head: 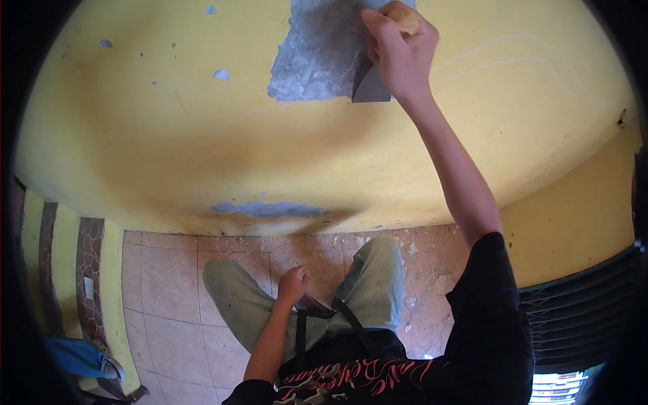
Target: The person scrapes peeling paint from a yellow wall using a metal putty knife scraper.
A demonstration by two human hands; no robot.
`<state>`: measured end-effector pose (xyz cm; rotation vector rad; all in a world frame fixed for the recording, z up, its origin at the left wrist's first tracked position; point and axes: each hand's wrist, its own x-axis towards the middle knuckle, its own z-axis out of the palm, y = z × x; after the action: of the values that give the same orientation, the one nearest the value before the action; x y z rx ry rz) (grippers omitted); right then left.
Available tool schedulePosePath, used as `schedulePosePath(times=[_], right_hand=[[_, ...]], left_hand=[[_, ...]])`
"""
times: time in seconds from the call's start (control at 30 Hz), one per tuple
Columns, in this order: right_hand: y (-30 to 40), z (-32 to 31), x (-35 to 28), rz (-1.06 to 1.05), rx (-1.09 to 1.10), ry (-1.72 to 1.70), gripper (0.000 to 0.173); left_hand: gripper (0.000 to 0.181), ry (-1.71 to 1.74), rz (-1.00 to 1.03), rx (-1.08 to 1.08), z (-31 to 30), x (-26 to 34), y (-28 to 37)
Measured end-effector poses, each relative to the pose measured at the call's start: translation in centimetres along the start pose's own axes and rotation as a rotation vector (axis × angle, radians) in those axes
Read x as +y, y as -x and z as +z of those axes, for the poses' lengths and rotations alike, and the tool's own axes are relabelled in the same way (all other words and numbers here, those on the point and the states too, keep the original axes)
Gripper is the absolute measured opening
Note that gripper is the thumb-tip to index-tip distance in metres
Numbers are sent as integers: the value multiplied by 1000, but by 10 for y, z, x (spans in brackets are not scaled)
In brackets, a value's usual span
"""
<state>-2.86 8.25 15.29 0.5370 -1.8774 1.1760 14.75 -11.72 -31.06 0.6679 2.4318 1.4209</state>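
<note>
My right hand [407,55] grips the wooden handle [407,21] of a putty knife high on a yellow painted wall [314,142]. The knife's wide metal blade [373,90] points down, its edge by the lower border of a large bare grey patch [309,61] where paint is gone. Lower down, my left hand [292,286] hangs between my knees with its fingers curled. Whether it holds anything is hidden.
Paint flakes lie on the tiled floor [167,278] along the wall's foot. Another bare patch [271,208] shows low on the wall. A dark folding metal gate [572,324] stands at right. At lower left appears another person's blue-clad leg [78,357], near stone-patterned trim [90,268].
</note>
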Motion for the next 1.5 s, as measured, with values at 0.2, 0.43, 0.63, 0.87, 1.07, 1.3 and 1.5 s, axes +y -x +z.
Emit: schedulePosePath(times=[0.2, 0.43, 0.63, 0.87, 1.07, 1.3, 1.5], right_hand=[[15, -9, -13, -190, 138, 121, 22], [16, -13, -5, -45, 79, 25, 22], [20, -16, -7, -127, 231, -66, 21], [25, -15, 0, -144, 138, -82, 21], [19, -18, -17, -37, 277, -123, 21], [31, -62, -46, -122, 227, -443, 22], [149, -88, -31, 163, 659, -76, 40]], left_hand=[[28, -1, -39, -31, -5, 10, -2], [27, -7, -17, -11, -3, 8, -1], [28, -7, -30, -25, -4, 6, 0], [28, 14, -28, -22, -1, 2, 0], [28, 9, -36, -31, -5, 11, -3], [28, -18, -48, -40, -3, 11, -8], [30, 73, 47, 18, -22, 35, -16]])
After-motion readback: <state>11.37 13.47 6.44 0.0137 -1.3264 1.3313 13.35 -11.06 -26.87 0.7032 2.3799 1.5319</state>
